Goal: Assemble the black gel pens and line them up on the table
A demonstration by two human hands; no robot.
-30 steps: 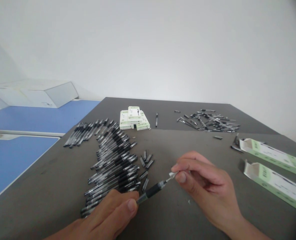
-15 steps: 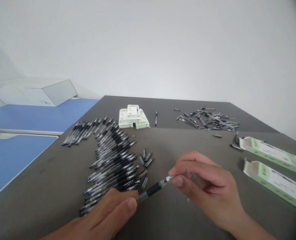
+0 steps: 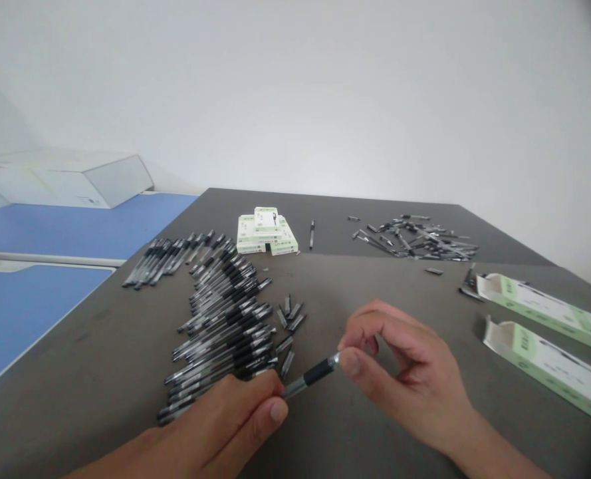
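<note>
A black-gripped gel pen [image 3: 312,374] with a clear barrel lies slanted between my hands, above the dark grey table top [image 3: 375,293]. My left hand [image 3: 230,416] grips its rear end, and the fingers hide part of the barrel. My right hand [image 3: 405,372] pinches the front end between thumb and forefinger, hiding the tip. Just behind my left hand lies a long pile of similar pens [image 3: 220,332]. Several short black pen parts [image 3: 288,319] lie at the pile's right side.
A stack of pale green boxes [image 3: 266,233], a single pen [image 3: 312,234] and a heap of pen parts [image 3: 415,241] lie at the table's far side. Two open green-and-white boxes [image 3: 542,309] [image 3: 544,366] sit at the right. A blue desk [image 3: 76,219] adjoins on the left.
The small white bit at the pen's front end no longer shows. My right fingers have closed in on the pen's front end, and my left hand has shifted slightly right.
</note>
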